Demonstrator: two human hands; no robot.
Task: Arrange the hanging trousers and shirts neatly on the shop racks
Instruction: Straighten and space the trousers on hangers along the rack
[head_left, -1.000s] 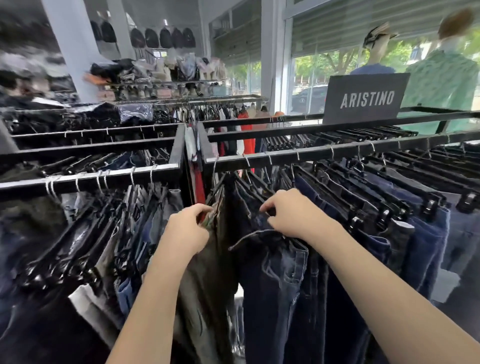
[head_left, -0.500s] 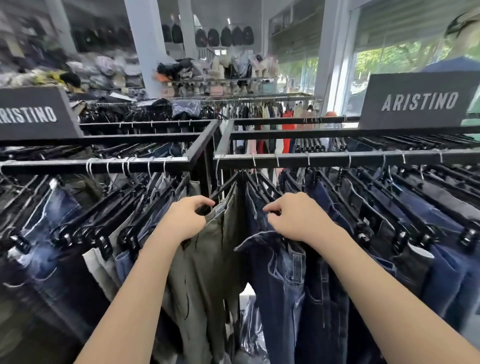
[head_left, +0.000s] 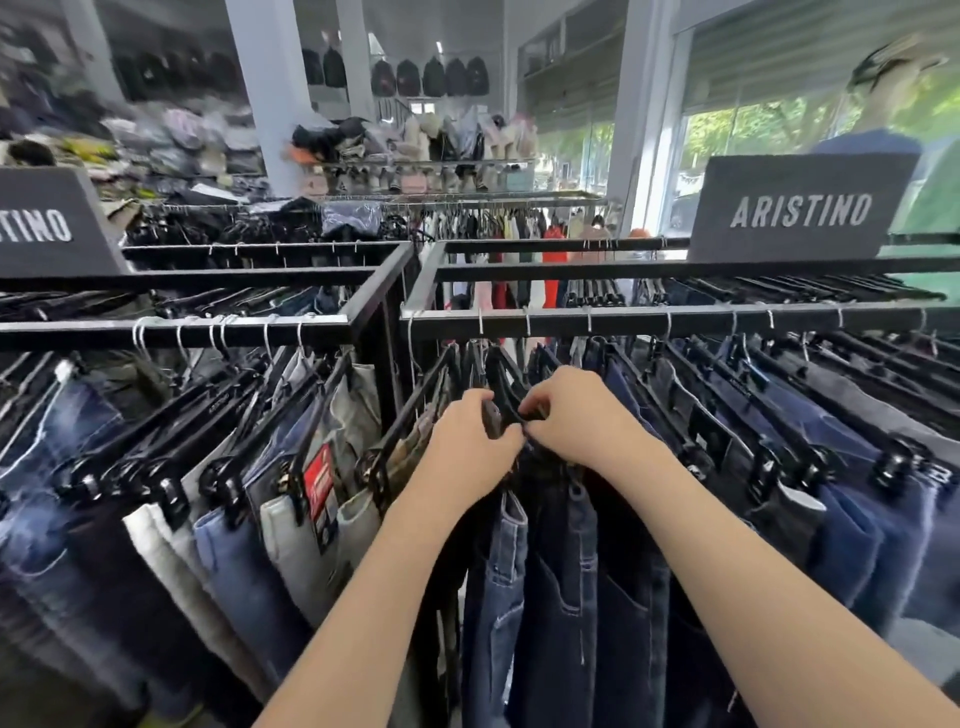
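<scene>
Two black metal racks stand side by side, the left rack (head_left: 176, 332) and the right rack (head_left: 675, 325), both packed with trousers on black clip hangers. At the left end of the right rack, my left hand (head_left: 467, 449) and my right hand (head_left: 582, 421) meet, both gripping the black clip hanger (head_left: 501, 410) of a pair of dark blue jeans (head_left: 566, 582). Olive trousers (head_left: 415, 441) hang just left of my left hand. Light grey and pale blue trousers (head_left: 291, 525) hang at the right end of the left rack.
A black ARISTINO sign (head_left: 800, 210) sits on the right rack and another (head_left: 36, 223) on the left. Further racks with shirts (head_left: 519, 228) stand behind. Piles of clothes (head_left: 171, 145), pillars and a mannequin (head_left: 878, 104) by the window fill the back.
My left hand has left the olive trousers and moved right to join my right hand on the dark jeans' hanger. The gap between the olive trousers and the jeans has closed.
</scene>
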